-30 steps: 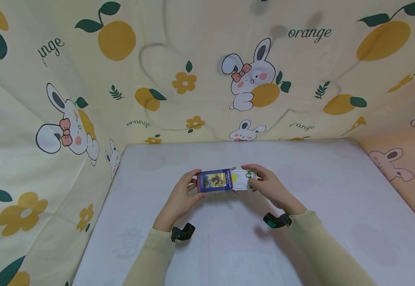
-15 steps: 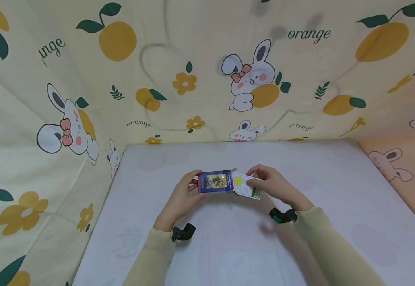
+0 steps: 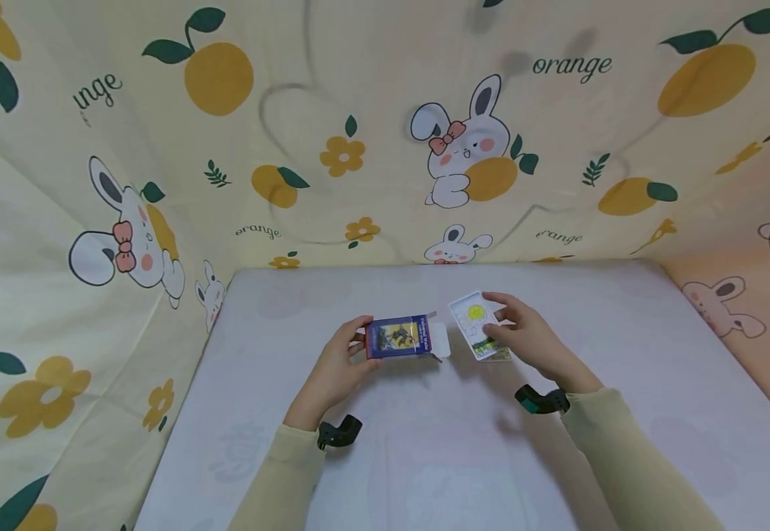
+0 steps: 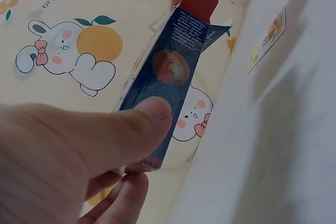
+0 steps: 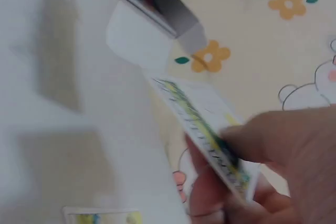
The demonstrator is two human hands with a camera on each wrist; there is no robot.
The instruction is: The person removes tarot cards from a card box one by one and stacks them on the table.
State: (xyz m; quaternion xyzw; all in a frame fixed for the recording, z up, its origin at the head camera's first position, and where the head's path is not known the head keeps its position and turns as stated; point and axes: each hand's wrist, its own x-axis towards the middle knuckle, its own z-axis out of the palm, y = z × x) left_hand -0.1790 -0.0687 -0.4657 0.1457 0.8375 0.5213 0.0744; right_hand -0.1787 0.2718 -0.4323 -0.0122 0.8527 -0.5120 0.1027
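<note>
My left hand grips a blue card box by its left end, thumb on the printed narrow side in the left wrist view. The box's right end is unsealed, with a white flap sticking out; the right wrist view looks into its dark mouth. My right hand pinches a white picture card with a yellow circle, tilted and apart from the box. Below that card, partly covered by it in the head view, is a second card. The left wrist view shows this loose card away from the fingers.
A white-covered table lies beneath both hands. Behind it and at the sides hangs a cream cloth printed with rabbits and oranges. Each wrist wears a black device.
My right hand has drawn the card out of the box, moved right and turned the card more upright. A second card now shows below it. The left hand and box stay nearly still.
</note>
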